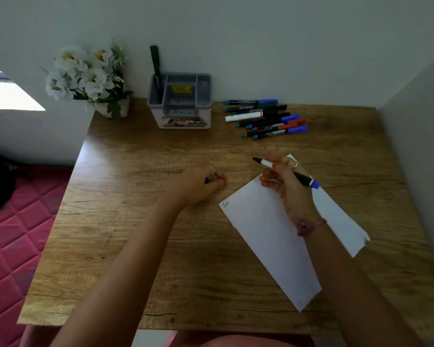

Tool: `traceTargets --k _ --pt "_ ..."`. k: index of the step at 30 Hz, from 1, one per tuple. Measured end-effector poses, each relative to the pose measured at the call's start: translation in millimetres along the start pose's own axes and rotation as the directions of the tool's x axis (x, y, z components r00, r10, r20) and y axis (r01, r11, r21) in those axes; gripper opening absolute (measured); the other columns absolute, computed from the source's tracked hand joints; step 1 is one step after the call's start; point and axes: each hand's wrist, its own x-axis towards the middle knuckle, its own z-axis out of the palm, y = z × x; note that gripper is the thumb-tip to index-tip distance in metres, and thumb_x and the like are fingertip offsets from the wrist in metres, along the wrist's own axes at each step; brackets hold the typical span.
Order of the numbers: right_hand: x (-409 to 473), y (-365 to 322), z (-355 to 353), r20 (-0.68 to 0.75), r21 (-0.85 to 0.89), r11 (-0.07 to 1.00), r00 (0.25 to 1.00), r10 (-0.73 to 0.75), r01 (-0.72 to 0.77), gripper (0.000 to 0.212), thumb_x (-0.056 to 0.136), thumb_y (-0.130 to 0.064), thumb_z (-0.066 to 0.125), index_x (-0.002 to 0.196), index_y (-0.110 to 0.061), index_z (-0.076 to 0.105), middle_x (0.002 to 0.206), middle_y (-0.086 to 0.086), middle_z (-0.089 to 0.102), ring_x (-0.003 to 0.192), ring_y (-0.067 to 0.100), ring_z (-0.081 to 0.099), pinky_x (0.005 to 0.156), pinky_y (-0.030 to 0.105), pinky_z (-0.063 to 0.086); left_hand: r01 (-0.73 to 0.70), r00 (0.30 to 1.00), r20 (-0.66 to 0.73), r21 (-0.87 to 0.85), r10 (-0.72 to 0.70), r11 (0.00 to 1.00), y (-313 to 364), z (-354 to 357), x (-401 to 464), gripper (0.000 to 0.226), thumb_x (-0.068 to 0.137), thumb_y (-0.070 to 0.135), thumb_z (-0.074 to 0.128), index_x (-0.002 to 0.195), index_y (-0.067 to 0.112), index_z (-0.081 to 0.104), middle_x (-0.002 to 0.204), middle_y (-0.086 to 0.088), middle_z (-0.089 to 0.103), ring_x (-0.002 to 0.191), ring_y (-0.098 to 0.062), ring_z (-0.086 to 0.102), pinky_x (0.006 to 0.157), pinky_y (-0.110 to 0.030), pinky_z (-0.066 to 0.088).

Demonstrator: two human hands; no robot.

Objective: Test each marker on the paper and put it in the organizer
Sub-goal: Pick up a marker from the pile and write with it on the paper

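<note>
My right hand (pixel 287 186) holds an uncapped black-and-white marker (pixel 303 179) with a blue end, its tip pointing up and left, above the white paper (pixel 266 236). A small scribble marks the paper's left corner. My left hand (pixel 198 184) rests on the table left of the paper, closed on a small blue cap (pixel 206 181). A grey organizer (pixel 181 101) stands at the back, with one dark green marker (pixel 156 63) upright in its left compartment. Several markers (pixel 263 118) lie in a row to the organizer's right.
A pot of white flowers (pixel 90 76) sits at the table's back left corner. Walls close the back and right sides. The wooden table (pixel 135 221) ends on the left above a red quilted mattress (pixel 10 234).
</note>
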Motion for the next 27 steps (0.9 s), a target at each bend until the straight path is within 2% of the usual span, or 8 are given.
traceTargets --k 2,4,8,12,16,20,23,27 --pt "-6.2 17.2 -1.8 0.022 -0.193 0.977 0.996 -0.087 0.09 0.014 0.09 -0.006 0.056 0.1 -0.009 0.066 0.079 0.006 0.067 0.074 0.01 0.065 0.072 0.021 0.054 -0.01 0.999 -0.039 0.014 0.01 1.0 0.6 4.2 5.1 0.028 0.087 0.05 0.054 0.11 0.034 0.06 0.101 0.006 0.061 0.091 -0.012 0.054 0.08 -0.033 0.049" --pt "-7.4 26.6 -5.0 0.148 -0.308 0.926 0.973 -0.179 0.218 0.013 0.087 0.0 0.058 0.097 -0.006 0.064 0.074 0.002 0.066 0.069 0.008 0.063 0.07 0.018 0.051 -0.034 0.997 -0.072 -0.017 0.033 0.999 0.1 5.8 10.8 0.03 0.083 0.052 0.059 0.103 0.03 0.061 0.09 0.003 0.06 0.079 -0.011 0.052 0.071 -0.03 0.046" --pt "-5.8 29.2 -10.6 0.333 -0.243 0.928 0.923 -0.193 0.282 0.01 0.079 -0.005 0.057 0.086 -0.008 0.063 0.073 0.007 0.061 0.059 0.008 0.057 0.059 0.02 0.05 -0.11 0.993 -0.036 -0.04 0.109 0.993 3.4 2.5 20.7 0.029 0.073 0.053 0.07 0.08 0.032 0.052 0.078 0.007 0.051 0.073 -0.011 0.049 0.063 -0.025 0.039" --pt "-3.5 28.2 -11.2 0.389 -0.265 0.925 0.908 -0.156 0.273 0.008 0.08 -0.002 0.054 0.081 -0.01 0.058 0.066 -0.008 0.06 0.056 0.01 0.055 0.055 0.022 0.047 -0.183 0.983 0.009 0.037 0.182 0.982 9.7 2.9 30.7 0.048 0.065 0.056 0.074 0.096 0.022 0.059 0.068 0.01 0.044 0.062 -0.005 0.04 0.055 -0.025 0.03" --pt "-5.0 29.2 -8.1 0.405 -0.26 0.921 0.899 -0.168 0.289 0.012 0.081 0.003 0.051 0.082 -0.007 0.056 0.067 -0.011 0.061 0.06 0.009 0.057 0.06 0.023 0.048 -0.226 0.974 0.036 0.11 0.224 0.968 10.3 5.4 34.7 0.054 0.059 0.06 0.074 0.097 0.025 0.056 0.071 0.016 0.042 0.064 -0.001 0.039 0.064 -0.028 0.026" --pt "-15.6 32.1 -3.8 0.432 -0.24 0.914 0.879 -0.201 0.327 0.012 0.081 0.004 0.054 0.091 0.01 0.057 0.076 -0.013 0.065 0.073 0.002 0.064 0.068 0.016 0.048 -0.245 0.97 0.034 0.123 0.242 0.962 8.5 6.0 35.1 0.051 0.061 0.06 0.074 0.094 0.025 0.057 0.072 0.017 0.041 0.065 0.001 0.039 0.071 -0.028 0.026" --pt "-21.1 37.5 -0.5 0.44 -0.274 0.888 0.869 -0.227 0.37 0.021 0.077 -0.007 0.06 0.089 0.01 0.059 0.085 -0.004 0.065 0.081 0.01 0.063 0.075 0.023 0.051 -0.247 0.969 0.025 0.127 0.246 0.961 6.7 6.9 36.8 0.048 0.061 0.061 0.074 0.09 0.028 0.056 0.072 0.018 0.041 0.065 0.002 0.039 0.073 -0.028 0.027" --pt "-20.1 43.6 2.9 0.454 -0.359 0.84 0.863 -0.223 0.406 0.014 0.074 0.001 0.064 0.086 0.007 0.061 0.084 -0.002 0.063 0.081 0.007 0.062 0.075 0.02 0.049 -0.253 0.967 0.02 0.122 0.253 0.96 5.6 7.1 38.0 0.049 0.059 0.063 0.073 0.089 0.028 0.056 0.071 0.016 0.043 0.064 0.002 0.04 0.071 -0.028 0.026"
